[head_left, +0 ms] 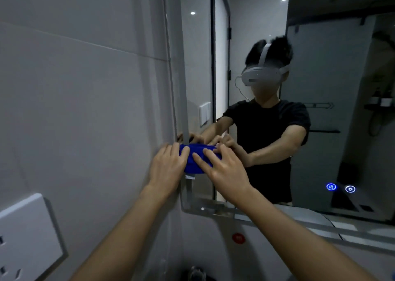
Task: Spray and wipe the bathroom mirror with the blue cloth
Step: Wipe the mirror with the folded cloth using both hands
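Note:
A blue cloth (193,162) lies bunched against the left edge of the bathroom mirror (320,109), low down near its corner. My left hand (167,166) presses on the cloth's left side with straight fingers, half on the wall. My right hand (222,168) presses on the cloth's right side with spread fingers. A white label hangs from under the cloth. The mirror reflects both hands and a person in a black shirt with a headset. No spray bottle is in view.
A grey tiled wall (85,99) meets the mirror on the left and carries a white socket plate (27,238) at lower left. Two lit touch icons (340,187) glow low on the mirror. A tap (195,273) shows at the bottom edge.

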A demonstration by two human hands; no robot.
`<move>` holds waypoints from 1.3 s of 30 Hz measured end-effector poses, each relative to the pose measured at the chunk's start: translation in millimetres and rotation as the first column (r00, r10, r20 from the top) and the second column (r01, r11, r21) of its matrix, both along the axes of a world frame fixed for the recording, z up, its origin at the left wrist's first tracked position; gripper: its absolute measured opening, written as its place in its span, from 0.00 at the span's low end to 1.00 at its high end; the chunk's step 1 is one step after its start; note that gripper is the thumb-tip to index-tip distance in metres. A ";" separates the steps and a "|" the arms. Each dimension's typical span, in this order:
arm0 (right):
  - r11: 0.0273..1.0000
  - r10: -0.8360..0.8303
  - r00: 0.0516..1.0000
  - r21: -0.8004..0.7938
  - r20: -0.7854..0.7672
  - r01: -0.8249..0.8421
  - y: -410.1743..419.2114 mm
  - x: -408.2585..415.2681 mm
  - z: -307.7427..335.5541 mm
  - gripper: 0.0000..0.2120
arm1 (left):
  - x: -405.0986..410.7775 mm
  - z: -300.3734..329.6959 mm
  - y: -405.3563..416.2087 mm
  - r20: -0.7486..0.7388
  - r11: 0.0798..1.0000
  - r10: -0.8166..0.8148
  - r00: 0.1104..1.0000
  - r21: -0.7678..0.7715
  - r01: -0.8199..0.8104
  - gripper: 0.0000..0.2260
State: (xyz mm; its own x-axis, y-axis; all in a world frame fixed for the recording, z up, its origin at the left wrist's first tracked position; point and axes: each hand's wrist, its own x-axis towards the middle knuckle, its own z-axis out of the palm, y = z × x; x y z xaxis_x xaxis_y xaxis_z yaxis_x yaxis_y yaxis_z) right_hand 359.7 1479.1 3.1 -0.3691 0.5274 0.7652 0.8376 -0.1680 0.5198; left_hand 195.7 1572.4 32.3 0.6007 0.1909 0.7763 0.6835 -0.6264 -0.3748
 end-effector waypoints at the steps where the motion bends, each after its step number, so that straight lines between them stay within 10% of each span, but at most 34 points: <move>1: 1.000 -0.003 1.000 -0.010 0.000 0.003 -0.6 -0.1 -8.8 0.19 | -0.3 -7.5 -1.6 -0.008 1.000 0.005 1.000 -0.027 -0.005 0.15; 15: 0.960 -0.058 0.997 -0.276 -0.043 0.043 -25.7 -8.7 -111.7 0.26 | 3.9 -129.7 -14.4 -0.162 0.938 -0.040 0.986 -0.345 -0.019 0.22; 39: 0.862 -0.361 0.932 -0.366 0.041 0.350 -234.1 110.0 -99.5 0.19 | 151.4 -170.1 -198.9 0.260 0.505 -0.342 0.903 -0.760 0.410 0.13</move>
